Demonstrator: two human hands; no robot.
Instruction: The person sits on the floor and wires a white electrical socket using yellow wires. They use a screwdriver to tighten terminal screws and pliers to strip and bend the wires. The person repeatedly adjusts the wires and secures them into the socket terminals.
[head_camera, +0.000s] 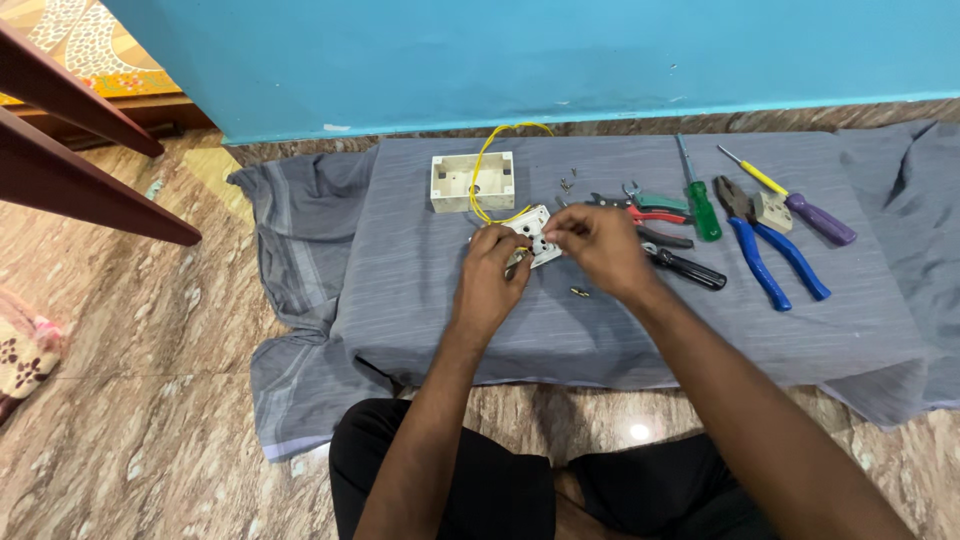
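Note:
My left hand (490, 275) grips a white socket plate (535, 228) by its near edge, just above the grey cloth (420, 290). My right hand (600, 250) pinches at the plate's right side with its fingertips. A yellow wire (487, 165) loops from the plate back to a white wall box (472, 181) that lies open side up behind it. A small brass screw (579, 293) lies on the cloth below my right hand.
To the right lie red-handled cutters (650, 214), a green-handled tool (655, 199), a black-handled tool (690, 268), a green screwdriver (700, 205), blue pliers (765, 250), a purple screwdriver (805, 212) and several loose screws (567, 183). A blue wall (500, 60) stands behind; dark wooden rails (70, 150) cross at left.

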